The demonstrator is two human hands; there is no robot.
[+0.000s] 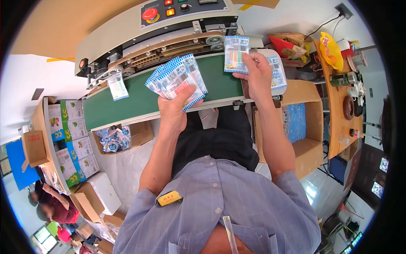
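Observation:
My left hand (172, 112) is closed around a fanned stack of blue-and-white plastic packets (179, 76), held above the green belt (135, 101) of a band sealer. Between thumb and fingers, my right hand (260, 76) pinches a single packet (235, 46), its striped contents showing through the clear window. That packet is upright at the right end of the sealer's brown band (169, 42). Toward the left end, another packet (118, 86) hangs from the sealing band. Beside my right hand, more packets (277, 70) lie in a pale tray (280, 90), partly hidden by the hand.
The control panel (182, 12) has a red stop button. Below the belt stands a carton of packets (141, 133); a larger open carton (311, 152) is at right. A wooden table (338, 127) holds assorted items. Stacked printed boxes (72, 114) and people (59, 205) are at left.

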